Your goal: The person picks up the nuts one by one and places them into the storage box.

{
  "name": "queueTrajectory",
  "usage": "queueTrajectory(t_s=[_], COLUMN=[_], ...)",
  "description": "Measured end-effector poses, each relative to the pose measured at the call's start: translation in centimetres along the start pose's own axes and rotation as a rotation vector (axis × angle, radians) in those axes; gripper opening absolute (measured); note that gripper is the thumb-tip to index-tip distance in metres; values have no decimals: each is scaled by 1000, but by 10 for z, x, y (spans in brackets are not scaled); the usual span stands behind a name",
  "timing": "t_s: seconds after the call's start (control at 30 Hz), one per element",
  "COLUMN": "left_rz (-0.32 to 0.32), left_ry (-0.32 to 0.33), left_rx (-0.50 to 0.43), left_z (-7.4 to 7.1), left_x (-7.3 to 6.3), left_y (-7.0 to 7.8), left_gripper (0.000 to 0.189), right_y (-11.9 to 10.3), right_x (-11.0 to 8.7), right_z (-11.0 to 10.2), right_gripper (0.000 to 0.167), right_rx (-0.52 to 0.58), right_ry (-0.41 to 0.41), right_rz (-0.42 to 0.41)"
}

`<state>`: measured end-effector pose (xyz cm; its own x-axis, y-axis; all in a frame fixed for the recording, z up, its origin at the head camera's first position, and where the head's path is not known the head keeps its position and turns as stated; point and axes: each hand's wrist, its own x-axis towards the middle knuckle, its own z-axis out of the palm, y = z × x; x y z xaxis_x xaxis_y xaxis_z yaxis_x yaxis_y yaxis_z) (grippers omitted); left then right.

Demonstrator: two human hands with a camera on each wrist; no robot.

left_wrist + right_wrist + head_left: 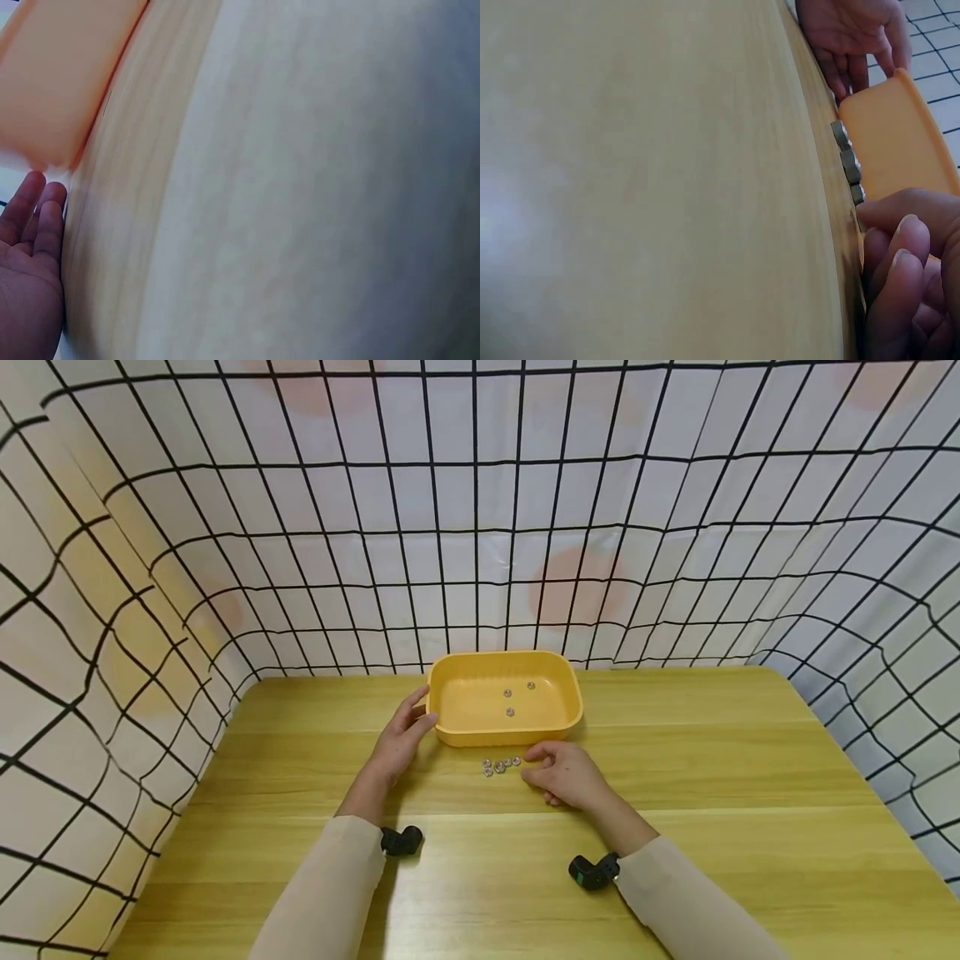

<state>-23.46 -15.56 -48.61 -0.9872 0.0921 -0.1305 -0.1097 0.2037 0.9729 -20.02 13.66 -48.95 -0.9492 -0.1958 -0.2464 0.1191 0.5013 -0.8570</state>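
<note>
A yellow plastic tray (510, 737) stands on the table with three small metal nuts (510, 712) lying inside. My left hand (402, 739) is at the tray's left end, its fairly straight fingers and thumb touching the wall and rim. In front of the tray several more metal nuts (500, 767) lie in a small cluster; three show edge-on as grey nuts (851, 166) in the right wrist view. Just right of that cluster is my right hand (568, 774), its forefinger and thumb apart, the other fingers bent beneath. Nothing shows between its fingertips.
The wooden table (480, 893) reaches back to a black wire grid (476, 535) with pale sheeting behind it. The grid also closes off both sides. Black wrist cameras (402, 841) are strapped at both sleeve cuffs.
</note>
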Motion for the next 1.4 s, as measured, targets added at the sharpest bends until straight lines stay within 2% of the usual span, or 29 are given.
queueTrajectory(t_s=[0.17,0.47,1.2,1.33,1.4], left_rz=[-10,4,1,-3,-14], left_ry=[7,-5,-3,-24,-36], left_rx=[1,-12,2,-14,-18], left_z=[2,1,0,-1,-1], left_x=[1,1,-1,0,-3], left_y=[1,-1,1,1,6], left_gripper=[54,55,54,56,58], right_y=[-4,-12,-7,-8,-9], right_x=[2,3,0,-3,-5], right_z=[4,11,15,15,14], right_gripper=[25,18,14,13,12], right_rx=[-4,-32,-69,-59,-52], right_ry=[8,27,55,56,54], right_rz=[16,-4,-53,-71,-77])
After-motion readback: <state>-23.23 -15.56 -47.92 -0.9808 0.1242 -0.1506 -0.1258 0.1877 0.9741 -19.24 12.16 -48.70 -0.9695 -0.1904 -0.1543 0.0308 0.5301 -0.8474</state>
